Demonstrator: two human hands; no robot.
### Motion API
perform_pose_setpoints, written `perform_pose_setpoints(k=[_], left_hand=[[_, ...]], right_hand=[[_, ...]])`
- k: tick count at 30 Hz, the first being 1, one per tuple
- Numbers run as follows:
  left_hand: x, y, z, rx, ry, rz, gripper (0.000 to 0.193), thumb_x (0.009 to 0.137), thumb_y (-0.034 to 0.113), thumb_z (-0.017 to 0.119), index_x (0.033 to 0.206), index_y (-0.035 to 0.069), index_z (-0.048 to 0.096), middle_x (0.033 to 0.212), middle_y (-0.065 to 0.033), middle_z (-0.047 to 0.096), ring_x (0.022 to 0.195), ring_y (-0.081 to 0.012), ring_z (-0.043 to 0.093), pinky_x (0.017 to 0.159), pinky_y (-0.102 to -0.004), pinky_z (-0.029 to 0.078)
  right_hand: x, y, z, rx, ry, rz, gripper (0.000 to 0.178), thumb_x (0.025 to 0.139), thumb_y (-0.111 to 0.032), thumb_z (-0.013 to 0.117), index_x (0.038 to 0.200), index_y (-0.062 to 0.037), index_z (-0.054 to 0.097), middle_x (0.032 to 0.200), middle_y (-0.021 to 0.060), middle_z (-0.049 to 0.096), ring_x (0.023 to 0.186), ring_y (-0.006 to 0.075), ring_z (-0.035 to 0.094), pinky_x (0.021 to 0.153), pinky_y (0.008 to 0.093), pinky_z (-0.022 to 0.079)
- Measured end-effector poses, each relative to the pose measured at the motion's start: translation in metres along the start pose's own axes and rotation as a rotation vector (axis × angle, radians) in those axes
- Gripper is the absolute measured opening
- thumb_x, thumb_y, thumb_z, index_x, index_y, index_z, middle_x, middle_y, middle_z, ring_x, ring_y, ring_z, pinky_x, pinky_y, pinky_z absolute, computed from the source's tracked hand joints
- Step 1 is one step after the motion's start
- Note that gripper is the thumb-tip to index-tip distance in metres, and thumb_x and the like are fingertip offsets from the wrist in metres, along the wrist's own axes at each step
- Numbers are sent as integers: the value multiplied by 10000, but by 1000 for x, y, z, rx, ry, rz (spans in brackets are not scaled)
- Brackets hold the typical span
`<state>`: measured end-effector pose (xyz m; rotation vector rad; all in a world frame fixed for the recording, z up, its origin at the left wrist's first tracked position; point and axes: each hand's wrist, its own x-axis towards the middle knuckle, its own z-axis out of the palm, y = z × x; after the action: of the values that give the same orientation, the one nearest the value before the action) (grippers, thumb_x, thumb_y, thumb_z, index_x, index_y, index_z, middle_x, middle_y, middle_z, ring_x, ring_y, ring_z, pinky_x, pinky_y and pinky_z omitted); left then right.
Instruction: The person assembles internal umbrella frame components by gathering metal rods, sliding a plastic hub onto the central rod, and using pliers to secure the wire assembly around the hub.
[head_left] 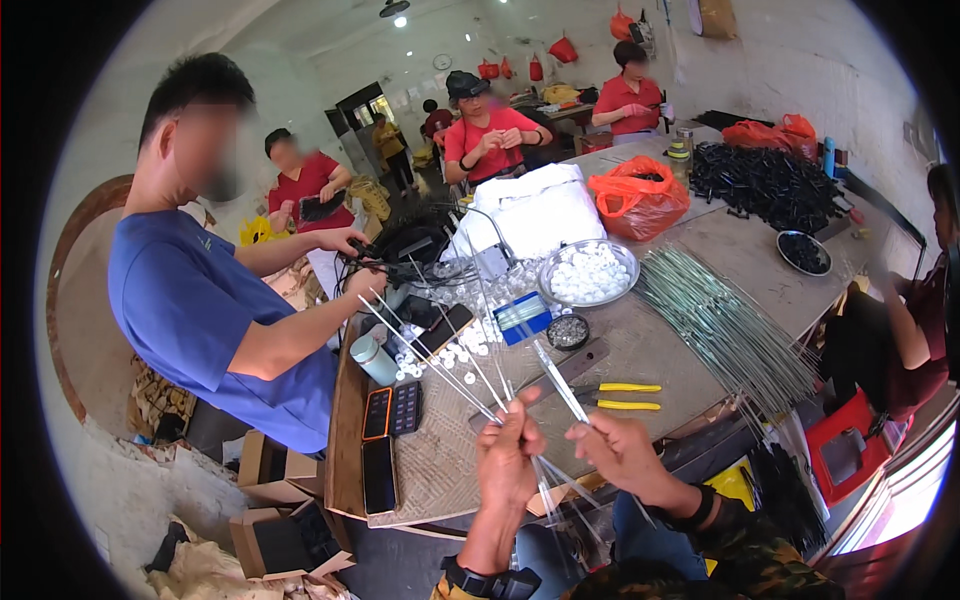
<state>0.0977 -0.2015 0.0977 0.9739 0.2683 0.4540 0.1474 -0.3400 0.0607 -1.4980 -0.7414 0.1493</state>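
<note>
Near the table's front edge, my left hand [508, 455] is closed around several thin metal rods [482, 405] that fan out up and to the left. Close beside it on the right, my right hand [622, 458] pinches a narrow, shiny bundle of what look like similar rods [561, 384], pointing up and left. Their lower ends hang below both hands over my lap. Yellow-handled pliers [628, 396] lie just beyond my right hand, next to a flat metal bar [565, 378]. A small blue box [522, 318] and a dark bowl of small clear pieces [568, 332] sit further back.
A large pile of greenish metal rods [725, 325] covers the right of the table [440, 470]. Behind are a metal bowl [588, 298] of white parts, a red bag [640, 197] and black parts [765, 185]. Phones [380, 475] lie left. A person in blue [215, 290] handles cables; others sit around.
</note>
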Motion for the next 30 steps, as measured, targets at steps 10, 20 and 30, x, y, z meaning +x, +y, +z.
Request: perform_pose_setpoints(k=[10,20,30], left_hand=[[1,-22,5,-80,-52,-72,305,869,229,531,1074,3,521,1089,-141,552,966,-241,564,816,-383,493],[-10,-18,12,-264,-206,-62,322,859,57,507,1176,17,477,1203,-174,495,1097,-275,500,932,-380,407],[-15,-6,12,-185,-276,-153,340,856,45,505,1188,-10,458,1199,-210,485,1096,-310,497,915,-405,426]], right_hand=[[-16,1,14,-637,32,-212,232,832,-274,543,824,-49,483,690,113,496,564,314,529,457,410,395],[-27,23,2,213,-244,143,148,898,-169,467,928,-25,454,703,45,519,491,112,492,461,238,406],[-23,15,5,-112,-74,-143,129,881,-122,478,961,-31,435,602,43,575,515,127,589,438,259,434]])
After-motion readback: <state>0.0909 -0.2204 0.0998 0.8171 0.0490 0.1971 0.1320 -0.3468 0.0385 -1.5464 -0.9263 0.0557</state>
